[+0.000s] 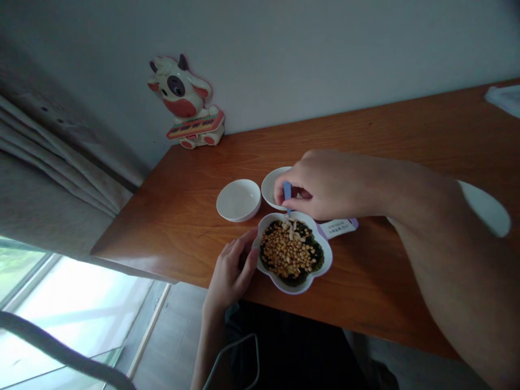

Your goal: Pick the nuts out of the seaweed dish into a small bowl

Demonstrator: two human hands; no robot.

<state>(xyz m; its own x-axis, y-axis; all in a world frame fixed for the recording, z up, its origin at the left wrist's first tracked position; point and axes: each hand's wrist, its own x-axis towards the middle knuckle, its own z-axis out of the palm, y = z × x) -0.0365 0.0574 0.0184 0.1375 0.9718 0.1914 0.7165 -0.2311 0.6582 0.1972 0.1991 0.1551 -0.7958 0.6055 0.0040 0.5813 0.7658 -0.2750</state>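
Note:
My right hand is closed round a thin blue tool and holds it upright over the back rim of a flower-shaped white dish. Whether this is tweezers or a small spoon, I cannot tell. Yellow beans lie in the dish over small dark green grains, with several pale, long seeds near the back. My left hand grips the dish's left wall, its fingertips partly hidden. A printed handle with a purple end sticks out to the right.
A white bowl stands behind the dish on the wooden table; a second white bowl is partly behind my right hand. Another white object shows past my forearm. A cow toy stands against the wall.

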